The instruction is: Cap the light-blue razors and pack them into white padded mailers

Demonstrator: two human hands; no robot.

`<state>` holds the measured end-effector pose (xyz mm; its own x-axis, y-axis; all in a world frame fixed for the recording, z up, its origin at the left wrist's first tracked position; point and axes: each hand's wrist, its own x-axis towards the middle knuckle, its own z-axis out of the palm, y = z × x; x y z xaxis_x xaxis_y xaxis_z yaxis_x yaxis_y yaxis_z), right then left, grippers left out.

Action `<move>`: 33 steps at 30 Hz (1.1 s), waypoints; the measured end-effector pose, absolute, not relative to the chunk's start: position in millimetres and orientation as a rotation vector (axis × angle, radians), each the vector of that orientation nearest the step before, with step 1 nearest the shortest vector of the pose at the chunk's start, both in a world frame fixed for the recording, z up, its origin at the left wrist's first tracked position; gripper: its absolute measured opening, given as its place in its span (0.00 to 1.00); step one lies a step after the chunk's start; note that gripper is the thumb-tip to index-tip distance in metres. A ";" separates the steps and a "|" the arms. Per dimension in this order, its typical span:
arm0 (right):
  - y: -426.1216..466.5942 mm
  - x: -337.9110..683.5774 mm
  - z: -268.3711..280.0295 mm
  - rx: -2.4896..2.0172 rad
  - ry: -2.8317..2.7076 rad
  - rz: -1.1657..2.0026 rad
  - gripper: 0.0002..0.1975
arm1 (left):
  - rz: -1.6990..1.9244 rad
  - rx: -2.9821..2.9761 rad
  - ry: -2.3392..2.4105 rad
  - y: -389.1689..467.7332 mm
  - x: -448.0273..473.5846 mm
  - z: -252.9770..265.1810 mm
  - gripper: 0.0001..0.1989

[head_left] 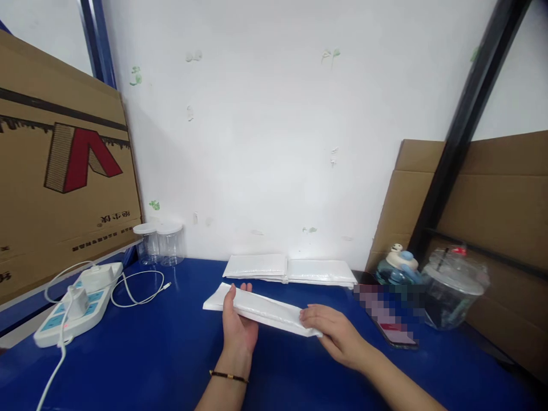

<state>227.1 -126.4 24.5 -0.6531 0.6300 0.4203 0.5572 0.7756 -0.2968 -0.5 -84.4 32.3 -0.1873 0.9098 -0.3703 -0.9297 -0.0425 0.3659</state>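
A long, flat white packet that looks like a padded mailer [268, 308] is held above the blue table. My left hand [240, 325] grips it near its left part, with the thumb on top and the fingers behind. At the right end, my right hand [334, 331] pinches the edge between thumb and fingers. Behind the hands, against the wall, lie two stacks of similar white mailers: a left stack [256, 267] and a right stack [321, 272], side by side.
On the left are a white power strip [81, 308] with chargers and a loose cable [141, 299], two clear lidded jars [170, 245] and a large cardboard box [64, 160]. A phone [391, 325], a blue-lidded bottle [398, 265] and a plastic-covered cup [454, 285] stand right on the blue table [141, 359].
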 end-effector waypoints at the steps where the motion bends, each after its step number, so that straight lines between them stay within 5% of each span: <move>1: -125.8 230.4 21.1 -0.967 -2.456 0.249 0.23 | 1.682 0.018 0.617 -82.5 -0.7 31.7 0.18; 10: -111.1 259.4 1.3 -1.296 -2.048 0.625 0.31 | 1.740 0.474 0.521 -69.8 5.8 44.6 0.18; 16: -103.5 248.2 -12.0 -1.471 -2.215 0.653 0.54 | 1.756 0.484 0.491 -66.9 4.3 58.3 0.17; 19: -91.1 227.4 -17.2 -1.432 -2.200 0.520 0.46 | 1.750 0.488 0.498 -66.4 5.8 55.5 0.17; 27: -63.6 198.5 -20.1 -1.403 -2.153 0.267 0.05 | 1.811 0.536 0.558 -59.2 -16.1 60.5 0.15; 33: -73.8 208.7 -16.9 -1.384 -2.135 0.305 0.11 | 1.841 0.563 0.612 -48.0 -60.5 78.0 0.15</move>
